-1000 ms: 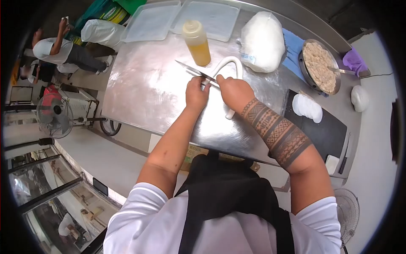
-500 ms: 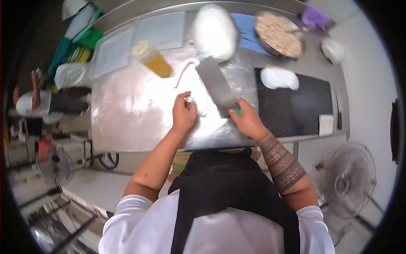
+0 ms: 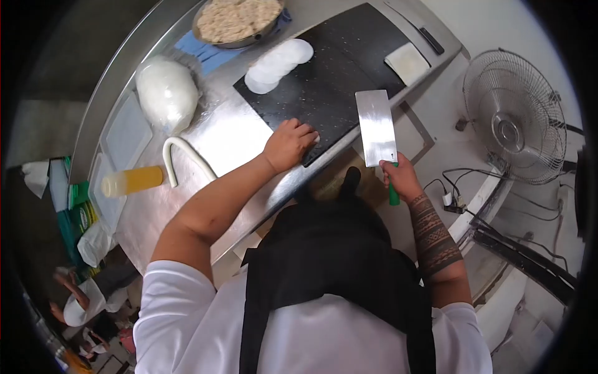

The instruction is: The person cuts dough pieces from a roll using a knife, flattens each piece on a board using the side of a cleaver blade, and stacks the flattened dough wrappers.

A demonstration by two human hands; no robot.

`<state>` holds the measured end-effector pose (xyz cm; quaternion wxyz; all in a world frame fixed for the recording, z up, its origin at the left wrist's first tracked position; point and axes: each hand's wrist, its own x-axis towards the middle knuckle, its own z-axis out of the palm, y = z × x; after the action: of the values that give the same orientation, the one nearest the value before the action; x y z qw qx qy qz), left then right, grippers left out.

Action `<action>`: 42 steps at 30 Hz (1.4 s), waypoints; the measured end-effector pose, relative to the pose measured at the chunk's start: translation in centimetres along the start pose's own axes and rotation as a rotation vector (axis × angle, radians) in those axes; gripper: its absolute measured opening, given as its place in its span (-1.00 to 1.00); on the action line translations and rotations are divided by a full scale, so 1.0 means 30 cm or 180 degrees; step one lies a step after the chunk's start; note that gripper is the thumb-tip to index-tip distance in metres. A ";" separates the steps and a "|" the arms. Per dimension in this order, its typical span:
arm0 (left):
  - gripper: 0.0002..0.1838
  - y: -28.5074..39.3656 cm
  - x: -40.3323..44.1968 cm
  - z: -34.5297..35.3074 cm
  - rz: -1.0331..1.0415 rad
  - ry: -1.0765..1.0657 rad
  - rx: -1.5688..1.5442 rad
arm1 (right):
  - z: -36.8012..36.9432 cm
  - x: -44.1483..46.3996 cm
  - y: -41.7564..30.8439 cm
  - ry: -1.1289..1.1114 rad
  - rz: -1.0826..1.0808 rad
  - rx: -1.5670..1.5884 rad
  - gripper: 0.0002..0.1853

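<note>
My left hand (image 3: 291,145) is closed over the near left corner of the black board (image 3: 336,68), with a small white piece (image 3: 316,139) showing at its fingertips. In my right hand (image 3: 402,177) is the green handle of a broad cleaver (image 3: 377,128), its blade pointing away from me beside the board's near edge. Overlapping thin white rounds (image 3: 278,65) lie on the board's left part. A bent white dough rope (image 3: 189,151) rests on the metal table (image 3: 233,121), left of my left hand.
A squeeze bottle of yellow liquid (image 3: 132,181) and a bagged white mass (image 3: 166,95) are on the left. Behind stands a pan of pale filling (image 3: 238,20). A folded white cloth (image 3: 407,63) and a knife (image 3: 431,40) lie right. Beyond is a fan (image 3: 507,131).
The view has swung right. My left hand has moved from the table to the board with the small white piece. My right hand has carried the cleaver right, away from the dough rope.
</note>
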<state>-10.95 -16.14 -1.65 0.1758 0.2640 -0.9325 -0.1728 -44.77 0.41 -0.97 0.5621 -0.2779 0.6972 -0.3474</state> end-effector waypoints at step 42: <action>-0.03 0.088 0.290 0.042 -0.0344 -0.1118 0.0445 | 0.040 0.217 -0.225 -0.2088 -0.0508 -0.2151 -0.25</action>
<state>-19.55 -18.55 0.39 -0.0179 0.2911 -0.9430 -0.1603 -44.99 -8.93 0.41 0.6023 -0.5928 0.5333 -0.0373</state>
